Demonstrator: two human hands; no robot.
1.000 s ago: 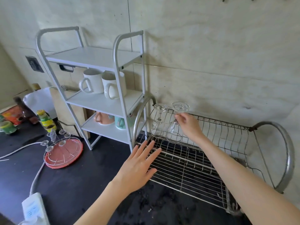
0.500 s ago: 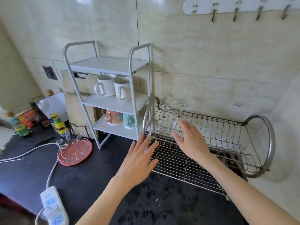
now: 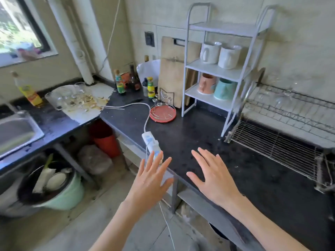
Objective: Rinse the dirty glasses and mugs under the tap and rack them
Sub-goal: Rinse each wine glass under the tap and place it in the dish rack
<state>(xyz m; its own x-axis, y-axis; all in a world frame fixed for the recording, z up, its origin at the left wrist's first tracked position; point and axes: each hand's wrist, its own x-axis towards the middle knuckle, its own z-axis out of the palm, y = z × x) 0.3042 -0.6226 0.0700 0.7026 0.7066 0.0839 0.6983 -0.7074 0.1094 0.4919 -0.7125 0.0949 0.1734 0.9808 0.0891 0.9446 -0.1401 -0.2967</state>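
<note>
Several dirty clear glasses point(image 3: 72, 96) stand on a stained white patch of counter at the left, beside the steel sink point(image 3: 16, 132). A wire dish rack point(image 3: 275, 144) sits at the right, with blurred stemmed glasses point(image 3: 282, 98) hanging upside down at its back. Mugs point(image 3: 220, 54) stand on a white shelf unit point(image 3: 217, 69). My left hand point(image 3: 151, 180) and my right hand point(image 3: 212, 176) hover with fingers spread over the near counter edge, both holding nothing.
A white power strip point(image 3: 150, 142) and its cable lie on the black counter point(image 3: 199, 134) near my left hand. A red round tray point(image 3: 162, 114), sauce bottles point(image 3: 150, 86) and cutting boards point(image 3: 172, 77) stand behind. Below the counter are a green bucket point(image 3: 54, 189) and a red bin point(image 3: 106, 140).
My right hand has left the stemmed glass on the rack. Both hands have drawn back to the counter's near edge, and the view has swung left, showing the sink and dirty glasses.
</note>
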